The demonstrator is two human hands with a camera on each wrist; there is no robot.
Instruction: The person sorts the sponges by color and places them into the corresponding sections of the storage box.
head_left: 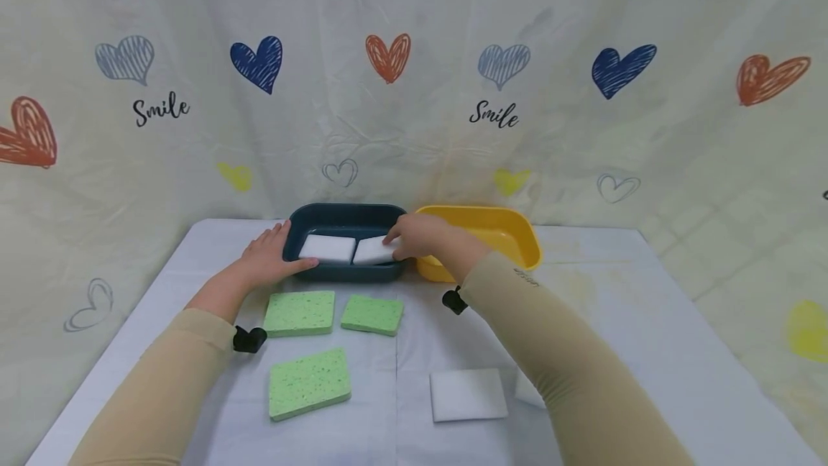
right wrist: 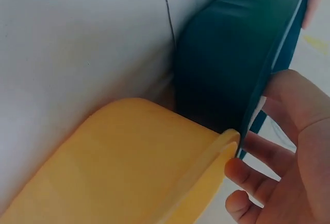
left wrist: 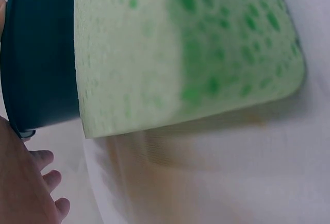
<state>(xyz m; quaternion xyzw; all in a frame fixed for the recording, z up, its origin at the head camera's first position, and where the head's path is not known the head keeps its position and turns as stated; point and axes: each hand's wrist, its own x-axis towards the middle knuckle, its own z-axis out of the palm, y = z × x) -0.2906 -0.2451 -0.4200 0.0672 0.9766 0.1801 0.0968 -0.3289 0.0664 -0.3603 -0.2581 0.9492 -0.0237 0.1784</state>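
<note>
A dark teal tray [head_left: 343,216] stands at the back of the table with two white sponges in it. One white sponge [head_left: 326,247] lies flat on the left. The other white sponge [head_left: 371,251] is tilted, and my right hand [head_left: 414,236] pinches its right end over the tray's right rim. My left hand [head_left: 274,257] rests against the tray's front left corner with the thumb laid along the rim. In the right wrist view my right hand [right wrist: 278,157] curls beside the teal tray [right wrist: 227,64]. The left wrist view shows my left hand [left wrist: 31,183] below the teal tray [left wrist: 38,54].
A yellow tray [head_left: 511,225] sits right of the teal one, touching it; the yellow tray [right wrist: 129,167] fills the right wrist view. Three green sponges [head_left: 300,312] [head_left: 371,314] [head_left: 309,382] lie in front. A white sponge [head_left: 468,394] lies near the front, another [head_left: 527,390] partly under my right arm.
</note>
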